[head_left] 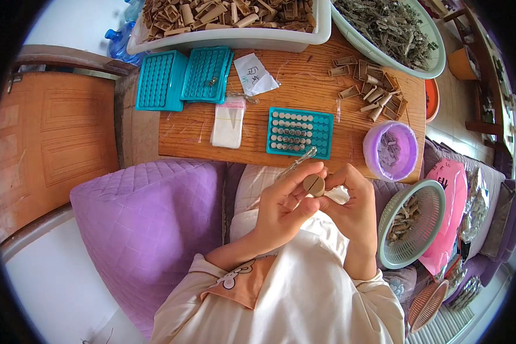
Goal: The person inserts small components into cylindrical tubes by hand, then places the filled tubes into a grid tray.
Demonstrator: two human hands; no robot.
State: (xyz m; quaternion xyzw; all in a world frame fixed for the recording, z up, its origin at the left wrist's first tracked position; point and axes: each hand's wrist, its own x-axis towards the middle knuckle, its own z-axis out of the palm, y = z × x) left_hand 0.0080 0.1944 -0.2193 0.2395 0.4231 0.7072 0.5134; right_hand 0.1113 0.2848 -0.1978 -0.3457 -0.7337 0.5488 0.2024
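Note:
Close in front of my body, both hands meet at a brown cylindrical piece (314,186), whose round end shows a dark slit across it. My left hand (284,203) has its thumb and fingers closed round the piece. A thin shiny strip (298,161) sticks out above those fingers; I cannot make out what it is. On the other side, my right hand (352,200) is closed, its bent fingertips pressed against the piece. Just beyond the hands lies a teal tray (322,150) of round wells, with rows of small whitish discs on its left part.
Brown half-shell pieces (378,92) lie loose on the wooden table (180,135). Teal trays (160,80), plastic bags (228,126) and a paper (255,74) sit left. A white tub (241,41) stands behind; a purple bin (372,166) and green basket (384,252) are right.

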